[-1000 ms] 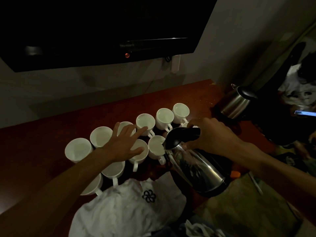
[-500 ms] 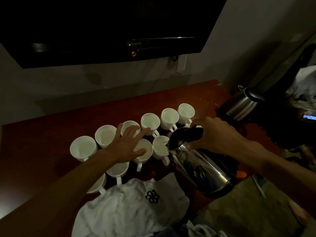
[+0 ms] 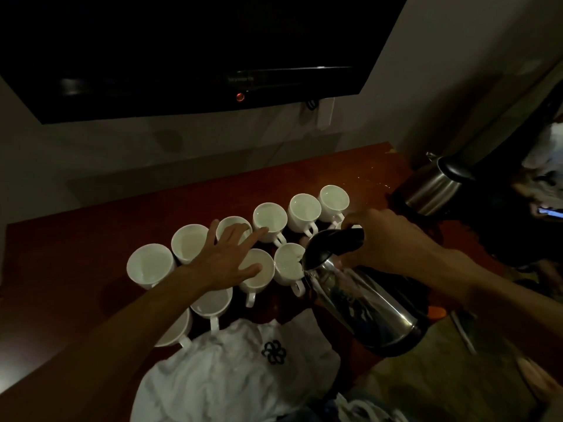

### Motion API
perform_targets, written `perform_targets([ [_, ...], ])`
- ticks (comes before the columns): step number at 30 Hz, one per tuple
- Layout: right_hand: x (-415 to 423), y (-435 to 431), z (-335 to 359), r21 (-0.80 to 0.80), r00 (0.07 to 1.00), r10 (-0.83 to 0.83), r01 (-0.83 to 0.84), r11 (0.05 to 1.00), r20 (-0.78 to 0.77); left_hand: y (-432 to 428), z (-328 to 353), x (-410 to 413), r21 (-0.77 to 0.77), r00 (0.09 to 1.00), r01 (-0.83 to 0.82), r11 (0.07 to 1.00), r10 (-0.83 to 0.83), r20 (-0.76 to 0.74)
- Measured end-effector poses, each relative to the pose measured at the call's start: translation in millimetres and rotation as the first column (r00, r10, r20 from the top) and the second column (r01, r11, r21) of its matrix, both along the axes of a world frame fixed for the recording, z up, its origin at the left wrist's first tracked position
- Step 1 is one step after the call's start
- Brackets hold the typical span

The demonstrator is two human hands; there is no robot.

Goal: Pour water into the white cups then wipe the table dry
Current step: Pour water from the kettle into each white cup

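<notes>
Little has changed over the last second. The polished steel kettle (image 3: 362, 303) with its black lid has kept the same forward tilt, its spout at the rim of the same near-row white ceramic cup (image 3: 286, 264). The left hand (image 3: 227, 257) has stayed spread above the same cups. I take that to mean the pour into this one cup is still under way. The light is too dim to show a stream (or how full any cup is).

The right hand (image 3: 380, 236) has its grip curled tight round the kettle's black handle and carries the kettle clear of the red-brown wooden surface (image 3: 76, 254).

The left hand's grip is wide open and holds nothing, with straight, fanned fingers. Its thumb lies across the mouth of the neighbouring near-row cup (image 3: 259, 283), just left of the one being filled. Its index fingertip reaches the rim of a far-row cup (image 3: 271, 216). Whether it steadies the cups or only hovers over them, I cannot tell.

The white cups stand in two close rows in the middle of the surface, handles toward the person, one partly hidden behind the right hand. A crumpled white cloth with a black flower mark (image 3: 231, 370) lies untouched at the near edge, so the wiping is not yet begun. A few glinting drops (image 3: 376, 181) show by the far right corner, near a second steel kettle (image 3: 435, 187), and they will need that cloth.
</notes>
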State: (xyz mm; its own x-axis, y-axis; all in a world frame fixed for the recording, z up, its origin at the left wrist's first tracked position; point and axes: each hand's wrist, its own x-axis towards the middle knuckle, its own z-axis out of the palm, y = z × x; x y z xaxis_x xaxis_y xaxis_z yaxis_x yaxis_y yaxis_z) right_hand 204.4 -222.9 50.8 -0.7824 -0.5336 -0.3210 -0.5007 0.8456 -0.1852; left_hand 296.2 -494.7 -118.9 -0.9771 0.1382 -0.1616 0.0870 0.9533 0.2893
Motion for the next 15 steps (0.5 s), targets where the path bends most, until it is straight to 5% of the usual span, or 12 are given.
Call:
perform_targets([
  [15,-1.0,-1.3,0.5,-0.001,1.0,0.012,-0.012,1.0,0.002,1.4,-0.2,-0.3,-0.009,1.0,0.012,1.0,-0.012,0.012],
])
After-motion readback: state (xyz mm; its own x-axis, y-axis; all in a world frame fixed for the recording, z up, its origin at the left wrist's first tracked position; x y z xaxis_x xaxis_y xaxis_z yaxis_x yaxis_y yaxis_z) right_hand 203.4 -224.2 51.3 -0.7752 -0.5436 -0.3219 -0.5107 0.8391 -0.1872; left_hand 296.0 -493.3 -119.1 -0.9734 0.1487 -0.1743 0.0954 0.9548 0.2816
